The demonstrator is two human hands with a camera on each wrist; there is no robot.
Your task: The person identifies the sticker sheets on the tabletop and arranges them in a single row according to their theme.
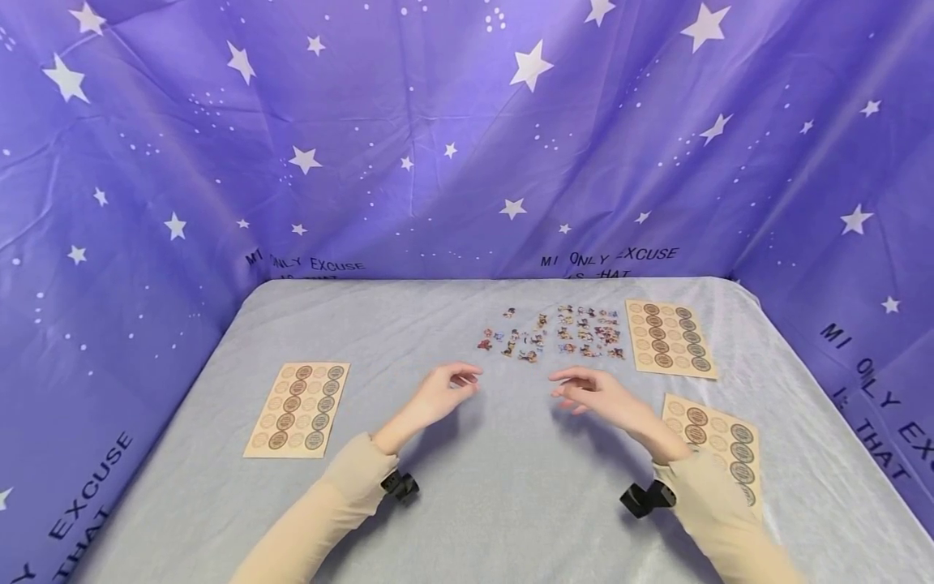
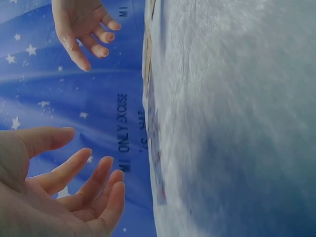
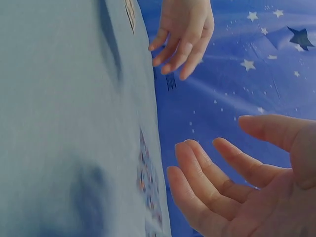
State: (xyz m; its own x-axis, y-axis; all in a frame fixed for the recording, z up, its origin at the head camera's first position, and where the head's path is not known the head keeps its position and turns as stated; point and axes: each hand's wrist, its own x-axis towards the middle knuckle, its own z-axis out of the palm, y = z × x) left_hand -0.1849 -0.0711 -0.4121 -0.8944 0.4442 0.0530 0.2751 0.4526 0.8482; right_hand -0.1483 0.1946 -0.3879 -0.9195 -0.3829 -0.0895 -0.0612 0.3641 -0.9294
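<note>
My left hand [image 1: 442, 392] hovers above the middle of the cloth, fingers loosely bent and holding nothing. Facing it across a gap, my right hand [image 1: 600, 396] also hangs in the air with relaxed fingers and nothing in them. Just beyond both hands lie small colourful cartoon-figure stickers [image 1: 589, 332], in a tight group at the right and a looser cluster [image 1: 521, 345] at the left. Each wrist view shows the near palm with parted fingers, the left hand [image 2: 74, 192] and the right hand [image 3: 242, 187], with the opposite hand farther off.
A tan sheet of round stickers [image 1: 297, 410] lies at the left. Another sheet [image 1: 671, 339] lies at the far right, and a third sheet [image 1: 718, 438] is partly covered by my right forearm. Purple star-printed curtains [image 1: 409, 146] enclose the pale grey-blue tablecloth [image 1: 511, 503].
</note>
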